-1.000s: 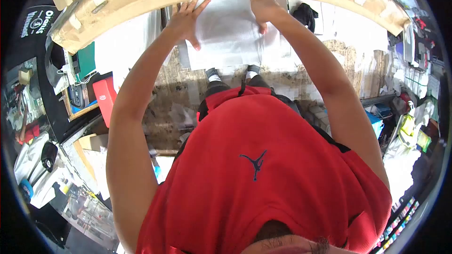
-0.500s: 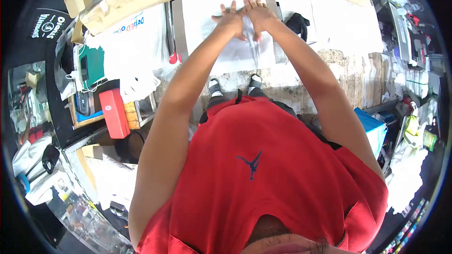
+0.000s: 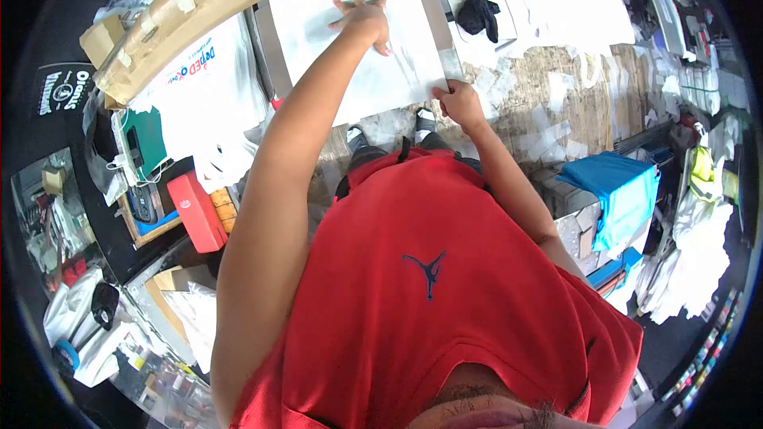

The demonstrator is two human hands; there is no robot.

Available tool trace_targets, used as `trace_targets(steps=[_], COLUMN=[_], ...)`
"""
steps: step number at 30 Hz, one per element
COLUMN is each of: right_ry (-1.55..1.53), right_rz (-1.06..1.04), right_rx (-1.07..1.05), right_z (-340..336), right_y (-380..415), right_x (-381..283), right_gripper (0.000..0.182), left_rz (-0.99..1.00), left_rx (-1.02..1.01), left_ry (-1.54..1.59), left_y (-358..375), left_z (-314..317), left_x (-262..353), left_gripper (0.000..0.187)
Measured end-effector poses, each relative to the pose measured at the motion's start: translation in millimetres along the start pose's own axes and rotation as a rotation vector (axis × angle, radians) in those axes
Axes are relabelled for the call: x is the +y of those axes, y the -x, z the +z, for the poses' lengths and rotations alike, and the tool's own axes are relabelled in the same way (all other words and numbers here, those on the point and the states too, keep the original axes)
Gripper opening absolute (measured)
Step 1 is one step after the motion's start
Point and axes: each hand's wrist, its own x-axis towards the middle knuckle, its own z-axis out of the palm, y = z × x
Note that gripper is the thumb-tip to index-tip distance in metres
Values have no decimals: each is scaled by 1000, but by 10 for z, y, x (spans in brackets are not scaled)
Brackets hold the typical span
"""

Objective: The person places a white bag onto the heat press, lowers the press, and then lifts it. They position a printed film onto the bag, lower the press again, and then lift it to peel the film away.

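Note:
A white sheet [image 3: 318, 79] with a glossy, slightly creased surface lies on the table, with grey-brown strips along its left and right sides. My left hand [image 3: 364, 20] presses flat on its upper middle, fingers spread. At the near right corner of the sheet, my right hand [image 3: 462, 103] is closed, with thumb and fingers pinching the edge. A crumpled black cloth [image 3: 478, 17] lies to the right of the sheet.
A long cardboard roll [image 3: 191, 1] with tape runs along the far side. White printed bags [image 3: 211, 71] lie at left, near a red box [image 3: 197, 210]. The worn table edge [image 3: 540, 95] carries tape scraps. A blue cloth [image 3: 616, 187] hangs at right.
My right hand has left the sheet's middle and come back toward me to its near right corner, fingers closing there. My left hand stays spread on the sheet. The view has shifted.

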Motion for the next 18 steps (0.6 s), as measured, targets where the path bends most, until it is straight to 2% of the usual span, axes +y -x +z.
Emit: trace_targets(steps=[4,9,11,13,15,17,18], right_ry=[19,230,344,387,334,328,330], right_rz=[24,-79,-107,-261,-290,-700,-703], right_rx=[30,165,144,288,270,346,348], right_z=[39,84,56,11,16,90,128], right_y=[-33,65,83,124,169,-17,-36], right_x=[34,-102,-161,-278,-650,-895,-1006], right_gripper=[31,40,36,32,28,24,24], left_rz=[-61,-61,-64,-84,-80,-50,-50], left_rx=[8,2,3,11,-3,-7,-2], left_ry=[8,6,6,-10,12,28,30], left_y=[-70,-118,-80,-46,-130,-163,-162], left_z=[-24,-80,-80,-80,-64,-96,-76], left_x=[91,63,91,122,72,42,44], left_gripper=[148,152,154,154,155,154,154])
